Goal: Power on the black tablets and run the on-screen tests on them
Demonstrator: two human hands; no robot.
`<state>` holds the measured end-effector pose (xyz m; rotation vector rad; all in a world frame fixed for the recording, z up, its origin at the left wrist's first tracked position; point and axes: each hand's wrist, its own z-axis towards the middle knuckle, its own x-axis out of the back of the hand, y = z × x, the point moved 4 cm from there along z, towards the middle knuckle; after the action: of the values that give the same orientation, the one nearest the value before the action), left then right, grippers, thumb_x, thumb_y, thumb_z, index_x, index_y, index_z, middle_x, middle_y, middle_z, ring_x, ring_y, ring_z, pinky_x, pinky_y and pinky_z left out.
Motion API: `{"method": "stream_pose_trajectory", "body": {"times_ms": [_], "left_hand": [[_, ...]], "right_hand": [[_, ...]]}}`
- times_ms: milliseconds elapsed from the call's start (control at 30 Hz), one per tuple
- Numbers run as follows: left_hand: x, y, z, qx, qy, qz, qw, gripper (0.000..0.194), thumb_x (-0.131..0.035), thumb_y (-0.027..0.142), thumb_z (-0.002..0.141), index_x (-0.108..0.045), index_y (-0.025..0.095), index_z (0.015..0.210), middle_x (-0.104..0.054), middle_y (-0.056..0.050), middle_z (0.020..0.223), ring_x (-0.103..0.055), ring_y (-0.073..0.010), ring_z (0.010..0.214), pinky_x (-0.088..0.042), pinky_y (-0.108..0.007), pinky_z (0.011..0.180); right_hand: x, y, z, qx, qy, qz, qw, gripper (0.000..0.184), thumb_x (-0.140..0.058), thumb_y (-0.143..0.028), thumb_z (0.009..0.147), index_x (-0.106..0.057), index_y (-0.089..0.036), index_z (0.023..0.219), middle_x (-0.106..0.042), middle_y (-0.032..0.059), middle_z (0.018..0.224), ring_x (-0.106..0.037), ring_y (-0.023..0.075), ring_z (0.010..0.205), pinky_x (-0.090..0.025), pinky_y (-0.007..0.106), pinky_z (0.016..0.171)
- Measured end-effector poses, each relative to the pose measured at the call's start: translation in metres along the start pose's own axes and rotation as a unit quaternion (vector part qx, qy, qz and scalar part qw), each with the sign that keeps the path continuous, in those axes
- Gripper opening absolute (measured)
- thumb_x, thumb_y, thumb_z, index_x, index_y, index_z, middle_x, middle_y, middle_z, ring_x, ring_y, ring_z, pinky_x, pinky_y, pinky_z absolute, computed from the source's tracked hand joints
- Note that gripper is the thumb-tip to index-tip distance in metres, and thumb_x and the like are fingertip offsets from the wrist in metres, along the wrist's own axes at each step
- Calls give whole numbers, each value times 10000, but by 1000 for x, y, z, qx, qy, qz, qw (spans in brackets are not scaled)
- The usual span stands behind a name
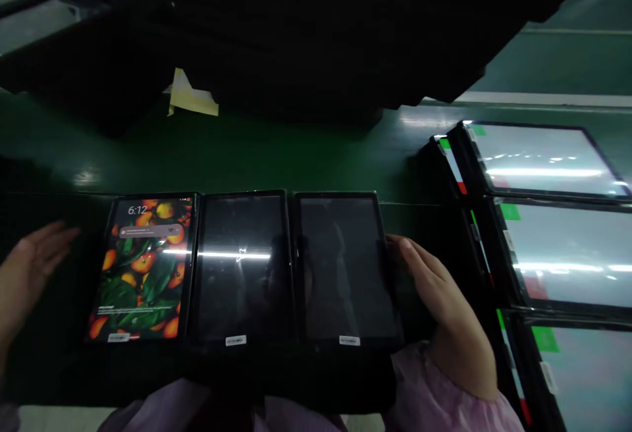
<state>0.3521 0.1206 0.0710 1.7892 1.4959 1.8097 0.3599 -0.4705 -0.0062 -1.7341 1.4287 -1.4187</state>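
Note:
Three tablets lie side by side on a dark green bench. The left tablet (143,267) is lit with an orange-fruit lock screen reading 6:12. The middle tablet (241,267) and the right tablet (345,267) have dark screens. My right hand (439,313) rests against the right edge of the right tablet, fingers curled along its side. My left hand (27,270) hovers open to the left of the lit tablet, fingers stretched out, touching nothing.
A stack of film-covered tablets (548,221) with green and red tabs sits at the right. A yellow paper scrap (190,96) lies on the green bench (296,155) farther back. A dark overhang (296,24) covers the top of the view.

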Motion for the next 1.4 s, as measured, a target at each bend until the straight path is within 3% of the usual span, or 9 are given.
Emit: {"method": "stream_pose_trajectory", "body": {"times_ms": [100, 167, 433, 600, 733, 867, 1033, 1233, 1400], "left_hand": [[-9, -41, -30, 102, 3, -131, 986, 221, -769, 639, 723, -758, 550, 925, -642, 293, 1306, -344, -276, 1551, -265, -456, 1330], [-25, -47, -47, 163, 30, -161, 973, 363, -843, 504, 632, -757, 593, 974, -643, 297, 1297, -334, -304, 1549, -294, -493, 1320], [-60, -24, -41, 122, -35, -206, 970, 762, -878, 270, 606, -685, 501, 1307, -564, 180, 1504, -391, -349, 1527, -299, -523, 1312], [-73, -20, -35, 78, -89, -223, 968, 772, -822, 275, 712, -599, 442, 1432, -537, 121, 1558, -399, -309, 1531, -339, -471, 1301], [-79, -5, -29, 79, -90, -171, 978, 896, -808, 248, 725, -482, 333, 1555, -568, 7, 1549, -490, -348, 1460, -424, -512, 1242], [-88, 11, -5, 83, -57, -186, 977, 723, -781, 321, 791, -561, 231, 1474, -694, -42, 1377, -639, -329, 1272, -507, -509, 1155], [-99, 21, 10, 59, -80, -278, 955, 559, -548, 370, 956, -550, 147, 1469, -736, -51, 1276, -688, -255, 1161, -493, -445, 1167], [-95, 17, -3, 67, -92, -262, 958, 603, -737, 361, 859, -608, 184, 1420, -770, 8, 1176, -693, -270, 1141, -539, -413, 1111], [-89, 5, -19, 107, -34, -227, 967, 580, -759, 284, 813, -661, 226, 1381, -729, -22, 1322, -652, -335, 1260, -500, -537, 1161]], "right_hand": [[2, -6, -5, 7, -20, -20, 1000, 637, -652, -819, 778, -788, -287, 1100, -781, 73, 1197, -714, 318, 1126, -584, 441, 997], [1, -8, -7, 5, -39, -21, 999, 619, -698, -783, 760, -774, -293, 1131, -775, 68, 1212, -703, 323, 1165, -579, 446, 1020], [9, 10, -3, 28, -48, -22, 998, 777, -826, -605, 719, -600, -300, 1397, -661, 75, 1405, -632, 306, 1291, -549, 440, 1065], [13, 5, 5, 27, 146, -73, 986, 564, -710, -634, 757, -734, -207, 1124, -752, 119, 1073, -690, 339, 1023, -558, 536, 946], [-13, -46, -23, 192, 277, -180, 924, 479, -633, -568, 894, -733, -199, 1182, -685, 174, 1200, -598, 381, 1188, -475, 623, 1040], [-77, -91, -56, 400, 112, -233, 879, 238, -610, -357, 983, -759, -313, 1164, -676, 99, 1307, -545, 344, 1336, -459, 632, 1119], [-126, -93, -71, 468, -58, -257, 843, 249, -609, -273, 991, -798, -336, 1141, -525, 47, 1560, -255, 395, 1577, -446, 692, 1159], [-118, -78, -60, 400, 26, -271, 876, 331, -588, -356, 1017, -702, -309, 1324, -393, 89, 1654, -120, 429, 1613, -352, 788, 1175], [-92, -78, -70, 413, 84, -253, 871, 354, -594, -273, 1002, -691, -393, 1320, -473, 33, 1592, -227, 402, 1590, -336, 752, 1203]]}}
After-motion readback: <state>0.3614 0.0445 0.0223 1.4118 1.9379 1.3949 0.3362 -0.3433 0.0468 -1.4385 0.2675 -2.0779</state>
